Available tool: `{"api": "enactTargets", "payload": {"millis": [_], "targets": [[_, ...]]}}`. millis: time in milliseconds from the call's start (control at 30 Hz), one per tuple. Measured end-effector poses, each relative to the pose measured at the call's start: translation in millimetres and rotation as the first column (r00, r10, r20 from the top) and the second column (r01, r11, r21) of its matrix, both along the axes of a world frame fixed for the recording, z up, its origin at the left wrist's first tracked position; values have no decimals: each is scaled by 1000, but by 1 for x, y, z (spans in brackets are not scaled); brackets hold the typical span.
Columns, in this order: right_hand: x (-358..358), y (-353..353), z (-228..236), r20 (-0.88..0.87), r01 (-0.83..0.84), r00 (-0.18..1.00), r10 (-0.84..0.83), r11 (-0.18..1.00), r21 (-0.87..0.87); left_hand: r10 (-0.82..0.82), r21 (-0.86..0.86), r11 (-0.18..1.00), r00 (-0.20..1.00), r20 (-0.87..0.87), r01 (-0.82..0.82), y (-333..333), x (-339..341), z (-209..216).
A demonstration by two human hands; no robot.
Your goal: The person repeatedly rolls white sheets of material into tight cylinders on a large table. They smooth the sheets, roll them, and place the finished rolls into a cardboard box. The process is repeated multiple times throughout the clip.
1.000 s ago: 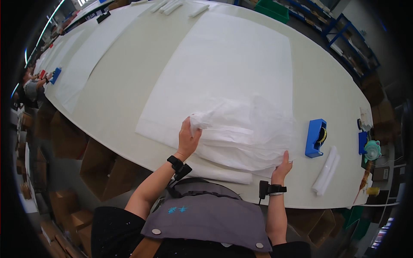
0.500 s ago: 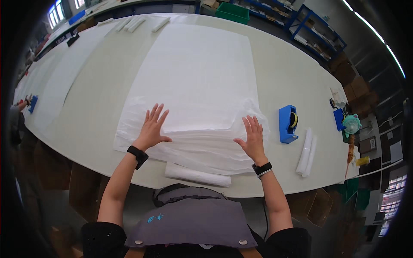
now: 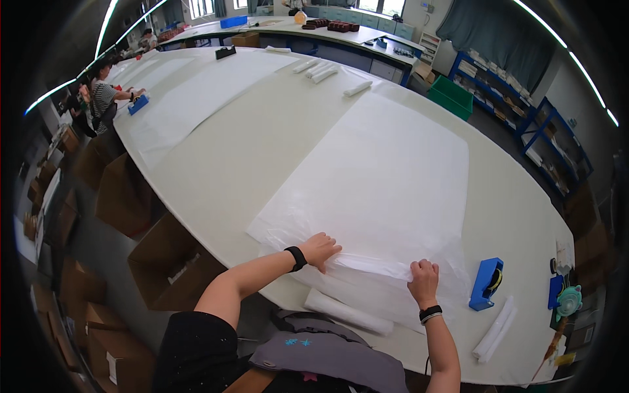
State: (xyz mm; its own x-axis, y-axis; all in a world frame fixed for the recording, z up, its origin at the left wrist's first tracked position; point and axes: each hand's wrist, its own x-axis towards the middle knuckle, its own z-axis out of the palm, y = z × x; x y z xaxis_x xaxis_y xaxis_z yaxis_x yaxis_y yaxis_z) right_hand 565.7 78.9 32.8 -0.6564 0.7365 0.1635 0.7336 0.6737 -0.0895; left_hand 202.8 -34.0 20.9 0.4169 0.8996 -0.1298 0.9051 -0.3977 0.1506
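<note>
A stack of thin white plastic sheets (image 3: 393,170) lies across the pale table, its near edge wrinkled and folded up. My left hand (image 3: 319,251) grips the fold at its left end, with the fingertips partly hidden in the film. At the right end of the same fold, my right hand (image 3: 424,281) is closed around the film. Between both hands the fold runs as a crumpled ridge. Just below it, close to the table's front edge, rests a white roll (image 3: 347,313).
A blue tape dispenser (image 3: 485,283) stands right of the sheets, with two slim white rolls (image 3: 495,329) nearby. More white rolls (image 3: 321,71) lie at the far side. Cardboard boxes (image 3: 167,262) stand below the left edge. Another person (image 3: 105,95) works at the far left.
Both hands were spread open over the sheets; now they have closed on the near fold. The view has swung left and up, bringing the co-worker and far tables into sight.
</note>
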Motion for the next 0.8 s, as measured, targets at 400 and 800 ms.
{"api": "enactTargets", "payload": {"millis": [400, 800], "targets": [[37, -39, 86, -233, 103, 972, -3, 903, 417, 17, 738, 664, 990, 142, -117, -6, -17, 70], [56, -74, 4, 197, 41, 980, -1, 979, -199, 293, 36, 948, 914, 281, -315, -65, -28, -24]]}}
